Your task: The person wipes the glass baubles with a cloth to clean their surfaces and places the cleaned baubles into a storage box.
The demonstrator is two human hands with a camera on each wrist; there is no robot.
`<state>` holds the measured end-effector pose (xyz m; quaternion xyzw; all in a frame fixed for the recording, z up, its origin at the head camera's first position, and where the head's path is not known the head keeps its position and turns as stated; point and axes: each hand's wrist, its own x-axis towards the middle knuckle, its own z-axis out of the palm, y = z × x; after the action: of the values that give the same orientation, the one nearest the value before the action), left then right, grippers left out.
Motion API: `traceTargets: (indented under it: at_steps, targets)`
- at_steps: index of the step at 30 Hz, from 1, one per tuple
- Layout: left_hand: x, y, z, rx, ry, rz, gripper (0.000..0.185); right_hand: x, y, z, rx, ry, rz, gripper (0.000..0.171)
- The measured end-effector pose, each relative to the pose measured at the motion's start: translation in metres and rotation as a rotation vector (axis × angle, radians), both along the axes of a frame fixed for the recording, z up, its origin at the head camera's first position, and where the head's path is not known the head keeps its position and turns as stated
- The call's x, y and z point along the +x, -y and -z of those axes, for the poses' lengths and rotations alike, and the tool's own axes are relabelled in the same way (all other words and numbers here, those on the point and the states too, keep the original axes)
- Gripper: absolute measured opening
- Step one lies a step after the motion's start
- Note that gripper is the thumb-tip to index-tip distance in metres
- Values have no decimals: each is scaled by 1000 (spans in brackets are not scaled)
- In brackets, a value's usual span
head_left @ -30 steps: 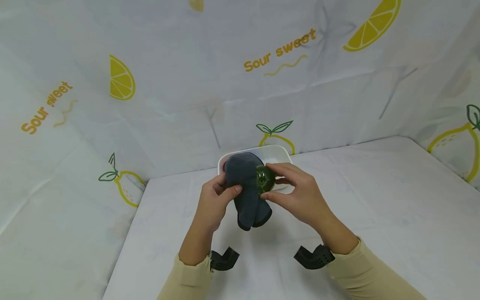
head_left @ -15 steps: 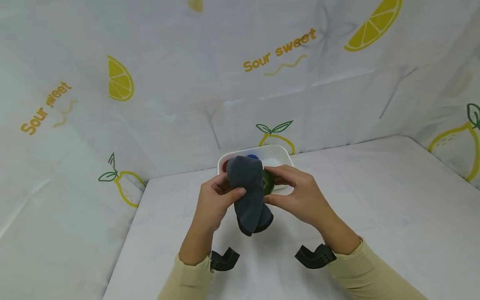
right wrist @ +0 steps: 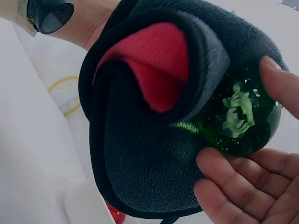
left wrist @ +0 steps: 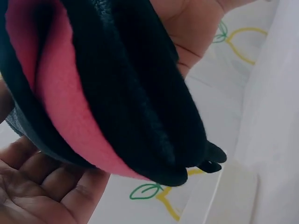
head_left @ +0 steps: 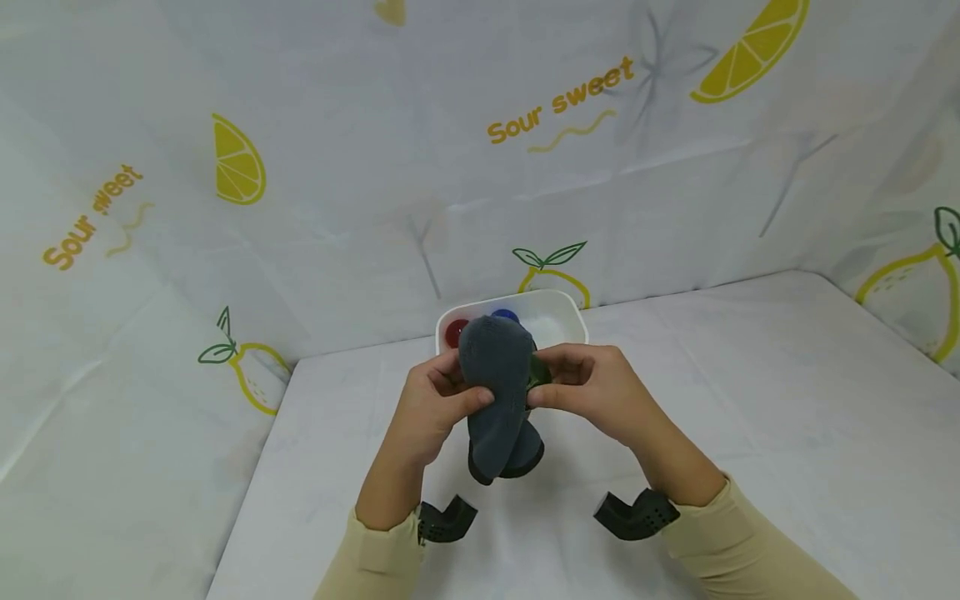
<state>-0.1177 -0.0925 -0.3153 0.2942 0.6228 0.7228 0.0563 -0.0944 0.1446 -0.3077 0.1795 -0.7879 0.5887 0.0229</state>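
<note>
Above the white counter (head_left: 750, 400), more of the translucent green ball (right wrist: 238, 116) now swallowed by the dark grey fleece cloth with red lining (head_left: 497, 375), left hand (head_left: 431, 408) clenching cloth, right hand (head_left: 600, 392) pinching ball: wiping underway.

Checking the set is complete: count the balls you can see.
3. A clear green ball sits in the right hand, half wrapped by the grey cloth; red and blue balls lie in the white tub. The cloth may hide others.
</note>
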Motion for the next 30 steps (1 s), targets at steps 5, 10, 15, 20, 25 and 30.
traceTargets:
  at_steps: [5,10,15,20,25,30]
  targets:
    - [1,-1,0,-27,1,-73,50,0,3,2,-6,-29,4,52]
    - [1,-4,-1,-31,14,-174,42,1,7,3,36,-158,34,58]
    - [-1,-5,0,-15,19,-260,38,2,8,4,48,-243,29,62]
    - [-1,-6,0,11,26,-293,34,0,8,6,65,-371,17,63]
    - [-2,-5,-1,6,80,-286,36,-3,6,7,142,-632,20,69]
    - [-2,-2,-1,-21,110,-248,38,-5,6,7,172,-751,22,71]
